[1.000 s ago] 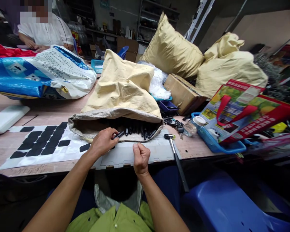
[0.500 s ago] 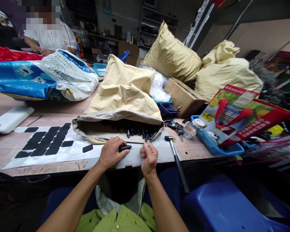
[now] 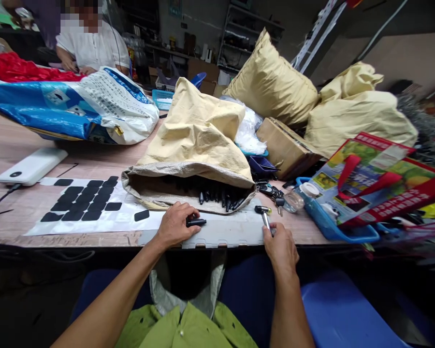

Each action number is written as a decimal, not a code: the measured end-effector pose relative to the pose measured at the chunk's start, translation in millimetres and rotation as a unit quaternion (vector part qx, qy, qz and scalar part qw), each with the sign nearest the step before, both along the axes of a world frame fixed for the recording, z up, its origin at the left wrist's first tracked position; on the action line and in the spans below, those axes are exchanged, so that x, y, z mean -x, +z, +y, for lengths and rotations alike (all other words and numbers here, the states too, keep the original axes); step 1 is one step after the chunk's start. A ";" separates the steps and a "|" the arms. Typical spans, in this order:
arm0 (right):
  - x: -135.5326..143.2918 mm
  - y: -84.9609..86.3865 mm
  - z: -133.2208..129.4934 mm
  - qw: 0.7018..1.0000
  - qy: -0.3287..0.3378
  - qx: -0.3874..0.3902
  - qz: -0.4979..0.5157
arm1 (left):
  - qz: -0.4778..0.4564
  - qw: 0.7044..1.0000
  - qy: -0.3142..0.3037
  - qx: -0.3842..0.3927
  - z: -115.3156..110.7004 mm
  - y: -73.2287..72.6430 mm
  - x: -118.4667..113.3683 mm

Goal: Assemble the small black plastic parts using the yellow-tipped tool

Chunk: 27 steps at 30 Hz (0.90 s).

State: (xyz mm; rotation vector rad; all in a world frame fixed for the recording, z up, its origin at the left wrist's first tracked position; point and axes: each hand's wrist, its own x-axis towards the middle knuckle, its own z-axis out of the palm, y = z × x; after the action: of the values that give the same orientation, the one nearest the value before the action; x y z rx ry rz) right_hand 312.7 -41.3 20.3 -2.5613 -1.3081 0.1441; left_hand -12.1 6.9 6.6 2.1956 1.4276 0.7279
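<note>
In the head view, the beige sack (image 3: 199,140) lies on the table (image 3: 105,162) with its mouth toward the person, and the work sits just in front of it. The main change is at the right hand (image 3: 281,247): half a second ago it was a loose fist close beside the other hand, and now it has gone over to the hammer (image 3: 266,220), in front of the sack's right corner. Its thumb and fingers are closed around the shaft, just below the head (whether the tool has left the table cannot be told).

The left hand (image 3: 177,223) has stayed in front of the sack's mouth, pinching a short black piece (image 3: 196,223) low over the grey board (image 3: 224,234); a second ago it held such a piece right at the opening. More dark pieces (image 3: 223,197) lie inside the sack's mouth.

For the work, this seems to mean that both hands are now engaged, one steadying the piece, the other having the tool.
</note>
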 end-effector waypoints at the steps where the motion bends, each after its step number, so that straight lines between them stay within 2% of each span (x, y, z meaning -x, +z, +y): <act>1: -2.0 -1.7 -0.6 1.000 0.004 0.001 0.005 | -0.005 1.000 0.001 0.002 0.1 -0.3 0.4; 3: -6.5 -4.4 -2.4 0.999 0.011 -0.028 0.024 | -0.009 1.000 0.005 0.007 0.6 -0.7 0.7; 6: -6.0 -5.4 -8.5 0.986 0.004 -0.150 0.078 | -0.001 1.000 0.004 0.012 1.6 -0.8 0.5; 9: 13.7 -0.5 -17.5 0.941 0.027 -0.251 0.226 | 0.009 1.000 -0.001 0.018 2.2 -0.3 0.4; 11: 36.4 5.3 -23.2 0.901 0.085 -0.273 0.325 | 0.011 1.000 -0.001 0.020 2.3 0.0 0.5; 12: 49.0 8.2 -25.6 0.891 0.119 -0.278 0.340 | 0.011 1.000 -0.001 0.022 2.3 0.1 0.6; 16: 95.3 15.5 -31.7 0.891 0.248 -0.241 0.293 | 0.002 1.000 0.002 0.028 1.9 0.6 0.6; 19: 119.1 16.6 -33.0 0.892 0.311 -0.238 0.225 | -0.004 1.000 0.003 0.029 1.6 1.5 0.6; 27: 149.9 11.5 -34.9 0.901 0.368 -0.226 0.047 | 0.004 1.000 -0.002 0.030 1.5 2.0 1.5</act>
State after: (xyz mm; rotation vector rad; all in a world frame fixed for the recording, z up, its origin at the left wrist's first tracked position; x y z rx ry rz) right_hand 162.8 -76.2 31.8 -1.5678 -1.9320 0.0854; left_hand -13.6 8.4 8.6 2.1577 1.4305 0.6666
